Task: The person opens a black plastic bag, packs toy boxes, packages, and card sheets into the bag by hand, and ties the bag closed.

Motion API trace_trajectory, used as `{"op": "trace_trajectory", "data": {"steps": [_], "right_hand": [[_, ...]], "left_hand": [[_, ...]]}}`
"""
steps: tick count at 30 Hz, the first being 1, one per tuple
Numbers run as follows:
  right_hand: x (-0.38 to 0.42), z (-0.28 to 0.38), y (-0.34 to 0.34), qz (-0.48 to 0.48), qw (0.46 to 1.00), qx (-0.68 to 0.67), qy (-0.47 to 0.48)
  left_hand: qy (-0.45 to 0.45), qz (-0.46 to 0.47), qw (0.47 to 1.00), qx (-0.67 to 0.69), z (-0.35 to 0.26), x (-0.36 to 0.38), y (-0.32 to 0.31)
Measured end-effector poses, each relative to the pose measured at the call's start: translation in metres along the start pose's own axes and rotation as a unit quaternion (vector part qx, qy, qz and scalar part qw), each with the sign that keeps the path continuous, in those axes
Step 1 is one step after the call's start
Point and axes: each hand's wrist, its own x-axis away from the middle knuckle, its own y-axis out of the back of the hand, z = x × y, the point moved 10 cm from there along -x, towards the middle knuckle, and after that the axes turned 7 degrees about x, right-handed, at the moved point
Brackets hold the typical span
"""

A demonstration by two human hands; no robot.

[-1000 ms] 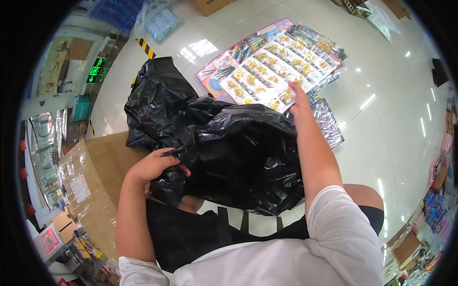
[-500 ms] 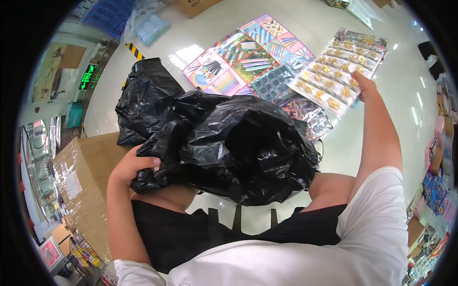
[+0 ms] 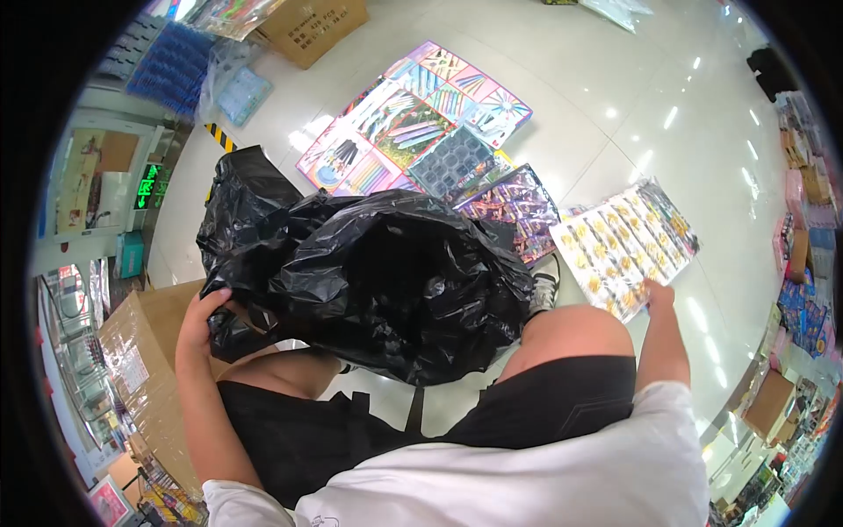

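A large black plastic bag (image 3: 395, 281) lies across my knees, its wide mouth facing me. My left hand (image 3: 204, 314) is closed on the bag's left edge. Out to the right, my right hand (image 3: 657, 297) grips the near edge of a flat card sheet (image 3: 625, 246) with rows of small gold-coloured items in clear packets. What the gold items are, I cannot make out. Just beyond the bag are a dark, colourful printed pack (image 3: 514, 206) and a dark tray with rounded compartments (image 3: 452, 162). The tray overlaps a large printed sheet (image 3: 421, 105) with pictures of pens.
A taped cardboard box (image 3: 145, 369) stands by my left leg. Another carton (image 3: 316, 31) is at the back, near a light-blue packet (image 3: 244, 95) on the tiled floor. Shelves of goods (image 3: 803, 290) line the right side. My shoe (image 3: 544, 285) shows beside the bag.
My right hand has brought the card sheet lower and nearer, and the sheet has turned. My left hand keeps hold of the bag. The view has shifted too.
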Motion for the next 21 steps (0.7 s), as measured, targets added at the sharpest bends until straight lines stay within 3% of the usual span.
{"op": "trace_trajectory", "data": {"steps": [1, 3, 4, 6, 7, 8, 9, 11, 14, 15, 16, 17, 19, 21], "right_hand": [[0.008, -0.007, -0.008, 0.006, 1.0, -0.005, -0.002], [0.05, -0.005, 0.009, -0.143, 0.948, 0.284, -0.028], [0.068, 0.029, 0.006, -0.153, 0.931, 0.331, -0.028], [0.133, 0.126, -0.005, -0.176, 0.889, 0.421, -0.03], [0.1, 0.146, -0.03, -0.216, 0.882, 0.381, 0.174], [0.076, 0.171, -0.067, -0.148, 0.903, 0.28, 0.289], [0.09, 0.227, -0.109, -0.085, 0.855, 0.295, 0.418], [0.19, 0.345, -0.193, 0.12, 0.836, 0.192, 0.499], [0.318, 0.425, -0.315, 0.244, 0.675, 0.339, 0.608], [0.35, 0.43, -0.351, 0.258, 0.62, 0.363, 0.646], [0.367, 0.425, -0.395, 0.313, 0.589, 0.423, 0.613], [0.39, 0.424, -0.431, 0.319, 0.568, 0.449, 0.611], [0.431, 0.41, -0.494, 0.322, 0.537, 0.497, 0.601], [0.465, 0.393, -0.535, 0.323, 0.524, 0.519, 0.593]], "left_hand": [[-0.035, -0.079, 0.994, 0.071, -0.011, 0.013, -0.001], [-0.076, -0.144, 0.979, 0.125, -0.006, 0.016, 0.065], [-0.116, -0.2, 0.955, 0.183, -0.008, 0.023, 0.112], [-0.182, -0.213, 0.93, 0.236, -0.019, 0.05, 0.173], [-0.202, -0.225, 0.915, 0.269, -0.02, 0.07, 0.203], [-0.219, -0.241, 0.899, 0.294, -0.027, 0.088, 0.205], [-0.238, -0.256, 0.881, 0.318, -0.034, 0.106, 0.206], [-0.24, -0.318, 0.851, 0.344, -0.044, 0.147, 0.166], [-0.242, -0.376, 0.821, 0.355, -0.02, 0.173, 0.161], [-0.238, -0.39, 0.823, 0.339, -0.013, 0.179, 0.139], [-0.234, -0.402, 0.824, 0.324, -0.006, 0.182, 0.125], [-0.265, -0.477, 0.832, -0.105, -0.02, 0.199, 0.12], [-0.287, -0.48, 0.826, -0.071, -0.016, 0.179, 0.068], [-0.295, -0.387, 0.855, -0.181, -0.017, 0.163, 0.057]]}}
